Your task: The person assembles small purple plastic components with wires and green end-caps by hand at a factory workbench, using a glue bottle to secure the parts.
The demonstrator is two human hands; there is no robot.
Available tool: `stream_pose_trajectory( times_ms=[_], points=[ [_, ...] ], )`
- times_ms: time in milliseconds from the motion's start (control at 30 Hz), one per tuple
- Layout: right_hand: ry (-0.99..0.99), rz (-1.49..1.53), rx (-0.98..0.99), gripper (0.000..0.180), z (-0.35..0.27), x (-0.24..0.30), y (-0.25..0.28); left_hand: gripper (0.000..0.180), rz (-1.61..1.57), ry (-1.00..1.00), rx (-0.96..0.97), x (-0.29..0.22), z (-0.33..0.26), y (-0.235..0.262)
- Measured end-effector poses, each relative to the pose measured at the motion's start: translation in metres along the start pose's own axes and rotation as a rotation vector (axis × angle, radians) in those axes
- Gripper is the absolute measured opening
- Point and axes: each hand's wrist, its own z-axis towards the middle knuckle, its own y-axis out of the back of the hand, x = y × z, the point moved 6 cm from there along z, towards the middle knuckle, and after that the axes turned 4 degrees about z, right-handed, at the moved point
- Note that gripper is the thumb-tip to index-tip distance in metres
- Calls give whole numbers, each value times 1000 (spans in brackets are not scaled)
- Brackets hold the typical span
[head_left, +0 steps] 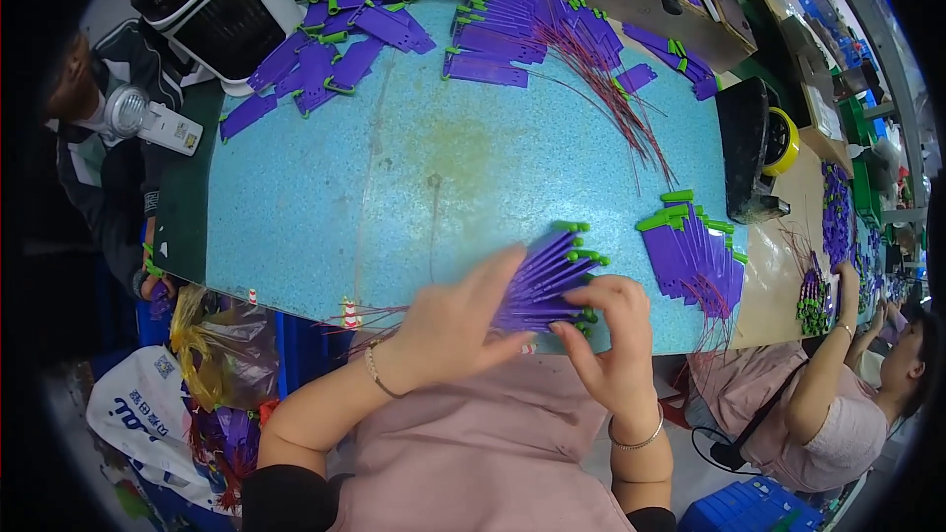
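A fanned bundle of flat purple pieces with green ends [542, 281] is held low over the table's near edge. My left hand [448, 310] grips it from the left, fingers across the purple part. Thin dark red wires trail out to the left past that hand. At the bundle's right side my right hand [616, 335] is curled, with thumb and forefinger around the lower pieces near their green ends. To the right lies another fanned stack of purple pieces [690, 261], green ends up and red wires toward the near edge.
Purple pieces lie in a pile [330, 54] at far left and a row [503, 39] at far centre, red wires [611, 99] across it. A heater [232, 15], a black tape dispenser [746, 148] and a wooden box [641, 0] border the table [296, 197]. People sit at both sides.
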Motion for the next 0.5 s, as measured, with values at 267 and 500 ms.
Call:
stream_pose_trajectory(
  times_ms=[267, 500],
  points=[
    [237, -83, -99, 30, 4, 14, -8, 80, -10, -37, -43, -5, -3, -3],
    [276, -42, -241, 30, -5, 11, -23, 77, -7, 32, -163, -10, -6, -4]
  ],
)
